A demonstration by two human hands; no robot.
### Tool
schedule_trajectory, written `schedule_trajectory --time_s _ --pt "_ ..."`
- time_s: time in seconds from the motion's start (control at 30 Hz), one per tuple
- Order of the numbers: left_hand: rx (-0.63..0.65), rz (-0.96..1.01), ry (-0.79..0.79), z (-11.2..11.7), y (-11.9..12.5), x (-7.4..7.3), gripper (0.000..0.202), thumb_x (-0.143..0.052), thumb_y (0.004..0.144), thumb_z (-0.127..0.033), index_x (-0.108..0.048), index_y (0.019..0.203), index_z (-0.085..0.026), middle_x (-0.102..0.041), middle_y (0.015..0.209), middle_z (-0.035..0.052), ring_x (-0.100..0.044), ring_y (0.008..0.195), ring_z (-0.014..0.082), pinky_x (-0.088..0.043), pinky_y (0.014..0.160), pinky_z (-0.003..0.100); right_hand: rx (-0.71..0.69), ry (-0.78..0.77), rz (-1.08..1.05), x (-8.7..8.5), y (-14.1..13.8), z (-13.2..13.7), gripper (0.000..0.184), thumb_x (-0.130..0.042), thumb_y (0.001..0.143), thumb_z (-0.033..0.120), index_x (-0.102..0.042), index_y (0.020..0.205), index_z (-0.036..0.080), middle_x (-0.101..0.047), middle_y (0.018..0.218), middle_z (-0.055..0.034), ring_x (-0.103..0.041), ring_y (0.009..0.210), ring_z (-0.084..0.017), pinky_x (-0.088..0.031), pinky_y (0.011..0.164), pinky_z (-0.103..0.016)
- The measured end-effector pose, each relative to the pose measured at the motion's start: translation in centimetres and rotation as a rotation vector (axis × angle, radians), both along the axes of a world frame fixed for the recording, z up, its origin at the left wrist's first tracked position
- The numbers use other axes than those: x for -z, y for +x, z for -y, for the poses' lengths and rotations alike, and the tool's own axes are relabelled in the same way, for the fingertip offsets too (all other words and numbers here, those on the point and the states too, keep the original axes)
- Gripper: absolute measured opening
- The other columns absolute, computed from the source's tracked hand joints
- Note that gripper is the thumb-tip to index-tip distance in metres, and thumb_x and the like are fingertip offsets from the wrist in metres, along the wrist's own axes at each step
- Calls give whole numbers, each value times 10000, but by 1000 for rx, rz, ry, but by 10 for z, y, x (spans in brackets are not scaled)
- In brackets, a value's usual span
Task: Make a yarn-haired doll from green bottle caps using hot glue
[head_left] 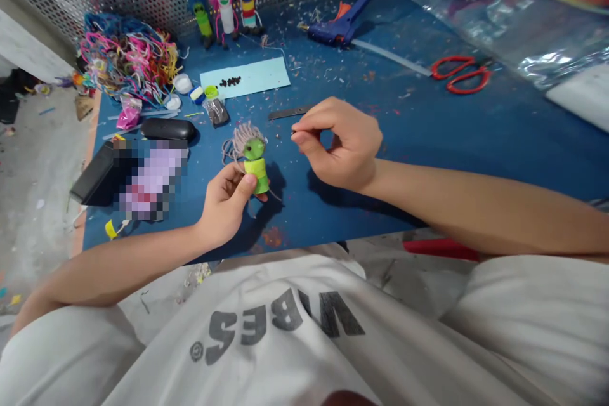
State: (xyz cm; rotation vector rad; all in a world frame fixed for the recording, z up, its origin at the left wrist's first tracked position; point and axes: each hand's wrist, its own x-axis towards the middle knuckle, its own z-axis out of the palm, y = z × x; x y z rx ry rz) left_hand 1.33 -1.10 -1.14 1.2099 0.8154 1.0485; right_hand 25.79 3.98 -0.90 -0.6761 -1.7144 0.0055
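Note:
My left hand (225,205) grips a small doll (255,171) by its green body, thumb across the front. The doll stands upright, with greyish yarn hair, a green head, a dark eye spot and a yellow-green band. To its right, above the table, my right hand (340,146) pinches thumb and forefinger on a tiny dark speck too small to name. A flat metal blade (288,113) lies just behind those fingertips. Beyond it, small dark bits (231,82) rest on a light blue paper strip (266,78), beside a small bag of dark material (217,112).
Three yarn-haired dolls (224,9) stand by the perforated metal panel. A yarn heap (128,57), a black case (169,130) and a blurred purple object (155,177) occupy the left. Rightward are a blue glue gun (335,28), red-handled scissors (459,73) and a plastic bag (514,32).

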Motion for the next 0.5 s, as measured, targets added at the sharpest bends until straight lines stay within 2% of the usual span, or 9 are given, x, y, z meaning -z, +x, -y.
schedule_trajectory --time_s 0.13,0.23,0.4,0.5 --pt "22 -18 21 1 0 -1 450 -859 997 -610 -742 1040 -178 -800 888 47 -772 747 150 -677 722 257 -18 58 35 -3 -8 6 117 -719 1127 345 -759 1088 242 -763 892 0 -696 718 -138 -566 639 -288" --pt "32 -30 40 2 1 -4 426 -861 1004 -583 -747 1027 -173 -803 879 48 -776 743 144 -680 709 243 -62 76 52 -5 -11 9 96 -724 1125 307 -759 1102 221 -788 933 -3 -719 732 -124 -574 654 -254" --pt "57 -33 72 2 2 -9 384 -858 1020 -536 -739 1003 -171 -787 846 35 -764 712 128 -689 703 238 -68 90 118 -3 -9 12 75 -731 1118 296 -773 1133 236 -803 972 -21 -784 838 -162 -630 727 -270" --pt "61 -43 86 2 3 -10 392 -856 1019 -543 -725 984 -175 -782 839 30 -765 711 129 -674 692 232 -70 78 130 -2 -10 12 61 -740 1117 277 -766 1151 233 -803 996 -17 -783 846 -150 -639 739 -262"
